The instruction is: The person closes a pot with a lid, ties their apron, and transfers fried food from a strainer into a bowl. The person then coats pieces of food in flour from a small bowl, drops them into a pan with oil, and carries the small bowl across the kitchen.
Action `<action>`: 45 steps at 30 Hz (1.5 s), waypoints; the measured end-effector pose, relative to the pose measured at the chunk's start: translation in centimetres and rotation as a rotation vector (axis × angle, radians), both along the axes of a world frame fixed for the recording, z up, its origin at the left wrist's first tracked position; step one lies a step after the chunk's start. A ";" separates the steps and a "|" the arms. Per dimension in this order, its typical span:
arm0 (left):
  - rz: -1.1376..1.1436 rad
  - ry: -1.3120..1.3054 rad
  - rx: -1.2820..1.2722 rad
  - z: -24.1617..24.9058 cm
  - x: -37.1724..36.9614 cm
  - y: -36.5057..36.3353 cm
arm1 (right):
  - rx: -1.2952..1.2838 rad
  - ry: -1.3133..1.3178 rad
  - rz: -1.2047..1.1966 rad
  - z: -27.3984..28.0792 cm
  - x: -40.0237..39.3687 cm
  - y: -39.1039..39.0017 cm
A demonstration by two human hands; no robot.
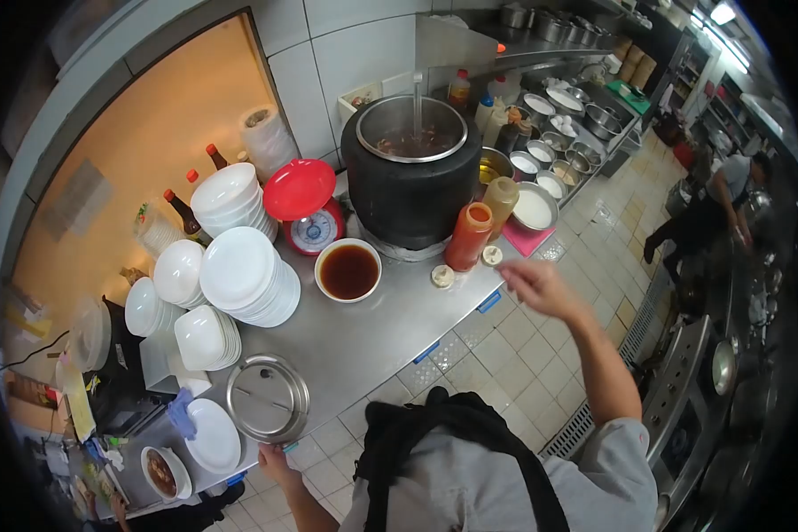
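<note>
White-tiled wall (328, 53), pale tiled floor (541, 355), seemingly bright ceiling lights (723, 13)

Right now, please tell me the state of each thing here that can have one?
Big black pot: uncovered, ladle handle inside.
Round metal lid: off, flat on the counter.
Sauce bowl: full of dark liquid.
Orange squeeze bottle: upright.
Right hand: empty, open.
Left hand: at the counter edge, holding nothing.

stacked white plates (244, 270), red scale (309, 217), soup pot (410, 168)
</note>
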State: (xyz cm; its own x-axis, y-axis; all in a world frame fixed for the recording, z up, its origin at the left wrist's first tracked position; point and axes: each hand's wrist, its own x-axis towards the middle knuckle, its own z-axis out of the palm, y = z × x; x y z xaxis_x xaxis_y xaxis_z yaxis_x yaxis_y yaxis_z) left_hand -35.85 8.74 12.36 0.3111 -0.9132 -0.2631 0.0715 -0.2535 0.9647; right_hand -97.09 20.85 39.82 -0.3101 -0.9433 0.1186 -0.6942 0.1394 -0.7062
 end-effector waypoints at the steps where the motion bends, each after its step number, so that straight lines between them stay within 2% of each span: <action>1: 0.106 0.110 0.082 -0.3 -0.1 -0.7 | -0.052 0.010 -0.011 1.8 -1.3 -0.9; 3: 0.133 0.094 0.110 -1.0 0.9 -1.0 | -0.120 0.018 -0.016 4.8 -3.4 -3.0; 5: 0.041 -0.203 0.076 -1.6 0.9 -1.0 | -0.253 0.240 0.071 7.3 -5.0 -5.5; 6: 0.049 -0.202 0.078 -1.7 0.5 -1.2 | -0.252 0.240 0.079 7.8 -5.8 -7.0; 8: 0.227 0.038 0.160 -1.2 -0.5 -1.6 | -0.302 0.363 0.157 8.6 -7.1 -10.2; 11: 0.276 -0.019 0.192 0.9 -3.0 -2.0 | -0.275 0.478 0.252 9.8 -8.4 -15.0; 17: 0.305 -0.080 0.107 -6.0 1.0 -1.7 | -0.005 0.600 0.331 9.0 -11.2 -25.7; 18: 0.265 -0.081 0.037 -9.1 3.5 -1.3 | 0.100 0.651 0.322 8.6 -11.7 -27.4; 19: 0.263 -0.082 0.048 -9.4 3.4 -1.3 | 0.203 0.702 0.313 8.1 -12.3 -29.1; 21: 0.265 -0.143 0.007 -9.3 3.3 -0.9 | 0.286 0.743 0.338 6.3 -13.6 -32.0; 22: 0.383 -0.167 0.037 -4.4 -1.6 -2.0 | 0.361 0.786 0.364 5.6 -14.1 -33.2; 23: 0.384 -0.172 0.047 -5.0 -1.0 -2.1 | 0.369 0.781 0.370 5.2 -14.2 -34.5; 25: 0.459 -0.142 0.134 -5.0 -0.7 -2.2 | 0.648 0.780 0.398 4.4 -14.2 -36.7; 26: 0.463 -0.146 0.138 -4.8 -0.5 -1.9 | 0.650 0.778 0.405 4.0 -14.3 -37.5; 28: 0.416 -0.150 0.323 1.0 -4.1 -2.7 | 0.736 0.773 0.374 2.9 -14.6 -38.7; 29: 0.421 -0.153 0.325 1.7 -4.1 -3.0 | 0.736 0.771 0.381 2.6 -14.8 -39.2; 31: 0.589 -0.243 0.521 2.3 -3.7 -3.1 | 0.797 0.834 0.487 2.4 -15.0 -39.7; 32: 0.596 -0.243 0.523 1.0 -2.4 -2.4 | 0.796 0.835 0.495 2.7 -15.0 -39.8; 34: 0.392 -0.028 0.270 -2.5 0.9 -0.3 | 0.799 0.709 0.442 4.4 -14.7 -39.5; 35: 0.401 -0.026 0.269 -3.0 1.4 0.1 | 0.795 0.714 0.450 4.4 -15.5 -39.1; 37: 0.501 0.222 0.116 -3.0 1.4 0.6 | 0.442 0.527 0.527 5.1 -17.3 -38.0; 38: 0.506 0.230 0.107 -2.0 0.9 1.4 | 0.433 0.537 0.530 6.1 -17.4 -37.1; 40: 0.129 -1.158 0.298 5.3 -4.4 1.4 | 0.432 -0.217 0.283 9.7 -15.7 -33.7; 41: 0.190 -1.255 0.245 7.1 -5.9 1.3 | 0.421 -0.199 0.290 10.1 -15.5 -32.3; 43: 0.408 -1.001 0.032 11.7 -7.6 -1.2 | 0.108 -0.718 0.337 10.6 -15.6 -29.0; 45: 0.511 -0.823 -0.110 16.9 -8.7 -4.1 | -0.059 -0.947 0.433 10.2 -15.5 -25.8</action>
